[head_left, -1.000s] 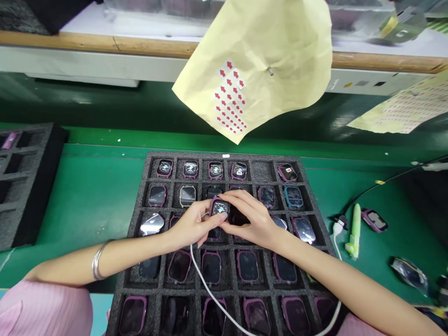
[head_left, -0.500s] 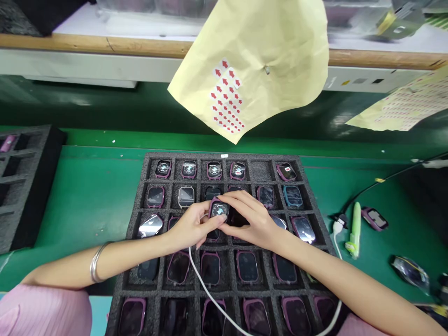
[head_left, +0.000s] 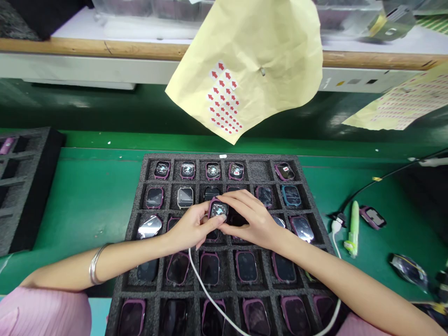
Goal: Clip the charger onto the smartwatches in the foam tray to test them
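Note:
Between both hands is a purple-framed watch (head_left: 219, 209) with a lit screen, held above the foam tray (head_left: 227, 244). My left hand (head_left: 192, 226) grips it from the left, its thumb across the lower edge of the screen. Fingers of my right hand (head_left: 252, 219) close on its top and right side. A white cable (head_left: 210, 295) runs down from beneath my left hand and curves right under my right forearm. Rows of watches, mostly purple-framed, lie in the tray's compartments; a blue-framed watch (head_left: 291, 195) sits in the second row.
Right of the tray lie a green pen (head_left: 354, 228), a purple watch (head_left: 373, 217), a USB connector (head_left: 336, 225) and a wrapped item (head_left: 409, 272). Another foam tray (head_left: 35, 186) stands at left. A yellow sticker sheet (head_left: 245, 70) hangs from the shelf edge (head_left: 140, 49).
The whole view has shifted very slightly. Both hands keep the same hold on the watch.

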The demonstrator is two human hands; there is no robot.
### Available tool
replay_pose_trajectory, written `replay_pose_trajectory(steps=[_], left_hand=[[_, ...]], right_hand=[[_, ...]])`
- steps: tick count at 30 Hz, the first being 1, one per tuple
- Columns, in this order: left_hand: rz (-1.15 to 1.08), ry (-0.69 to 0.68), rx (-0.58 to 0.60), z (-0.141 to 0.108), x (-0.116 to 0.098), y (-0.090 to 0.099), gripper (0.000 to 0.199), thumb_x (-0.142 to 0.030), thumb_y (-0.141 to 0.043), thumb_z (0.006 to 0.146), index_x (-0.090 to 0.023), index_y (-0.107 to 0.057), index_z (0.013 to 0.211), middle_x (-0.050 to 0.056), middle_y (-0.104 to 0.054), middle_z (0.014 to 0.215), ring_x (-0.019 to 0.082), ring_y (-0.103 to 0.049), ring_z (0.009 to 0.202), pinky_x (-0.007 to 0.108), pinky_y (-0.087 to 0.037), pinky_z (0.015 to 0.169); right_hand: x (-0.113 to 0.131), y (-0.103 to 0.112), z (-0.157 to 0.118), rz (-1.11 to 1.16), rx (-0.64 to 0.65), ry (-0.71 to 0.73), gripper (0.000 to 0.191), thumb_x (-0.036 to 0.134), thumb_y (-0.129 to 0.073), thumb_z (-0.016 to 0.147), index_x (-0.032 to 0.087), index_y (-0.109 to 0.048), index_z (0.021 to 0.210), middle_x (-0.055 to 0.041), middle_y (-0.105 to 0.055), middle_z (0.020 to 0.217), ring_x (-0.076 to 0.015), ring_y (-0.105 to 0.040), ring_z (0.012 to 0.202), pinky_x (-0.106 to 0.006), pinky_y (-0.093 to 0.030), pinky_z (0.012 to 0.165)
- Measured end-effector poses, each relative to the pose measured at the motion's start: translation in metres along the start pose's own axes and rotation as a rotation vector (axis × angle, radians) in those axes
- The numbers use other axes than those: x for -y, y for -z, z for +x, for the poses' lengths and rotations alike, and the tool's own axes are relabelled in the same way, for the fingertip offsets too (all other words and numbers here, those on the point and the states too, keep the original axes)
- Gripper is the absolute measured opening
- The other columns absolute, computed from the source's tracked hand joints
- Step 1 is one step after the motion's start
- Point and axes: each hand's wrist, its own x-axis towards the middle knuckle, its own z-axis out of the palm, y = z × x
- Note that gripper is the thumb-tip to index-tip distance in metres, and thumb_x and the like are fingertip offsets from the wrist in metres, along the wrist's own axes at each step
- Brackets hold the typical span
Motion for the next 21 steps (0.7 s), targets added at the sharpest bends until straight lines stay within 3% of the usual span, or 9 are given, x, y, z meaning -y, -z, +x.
replay_pose_trajectory(steps=[4,7,17,21], left_hand=[[0.063,-0.091,-0.031,0.001,-0.002,-0.003,0.033,-0.042,-0.054,0.089,-0.014,-0.057,0.106,0.0,-0.055,0.075,0.01,-0.049,0.056,0.02,-0.042,0.049],[0.071,-0.134,-0.019,0.003,-0.002,-0.004,0.03,-0.04,-0.053,0.09,-0.014,-0.057,0.102,0.001,-0.056,0.078,0.014,-0.051,0.072,0.023,-0.044,0.064],[-0.055,-0.079,-0.039,0.005,0.004,-0.002,0.032,-0.041,-0.06,0.085,-0.011,-0.058,0.094,-0.002,-0.047,0.07,0.009,-0.035,0.057,0.021,-0.031,0.051],[0.009,-0.144,-0.037,0.004,0.001,-0.004,0.034,-0.043,-0.057,0.086,-0.013,-0.059,0.102,0.001,-0.054,0.079,0.014,-0.047,0.071,0.023,-0.04,0.062]], right_hand=[[-0.004,0.009,0.004,0.008,0.03,0.051,0.039,0.03,-0.068,0.084,0.016,-0.056,0.118,-0.0129,-0.067,0.103,-0.0253,-0.063,0.092,-0.043,-0.052,0.08],[-0.006,0.014,0.007,0.003,0.077,0.07,0.04,0.032,-0.07,0.083,0.015,-0.056,0.116,-0.0128,-0.067,0.103,-0.0257,-0.063,0.093,-0.044,-0.05,0.081],[0.004,0.003,0.002,-0.112,0.035,0.062,0.033,0.031,-0.063,0.088,0.012,-0.057,0.115,-0.0139,-0.068,0.096,-0.0254,-0.063,0.087,-0.042,-0.051,0.077],[0.004,0.014,0.007,-0.056,0.036,0.088,0.037,0.032,-0.066,0.085,0.013,-0.056,0.115,-0.0134,-0.068,0.099,-0.0256,-0.063,0.089,-0.043,-0.05,0.079]])
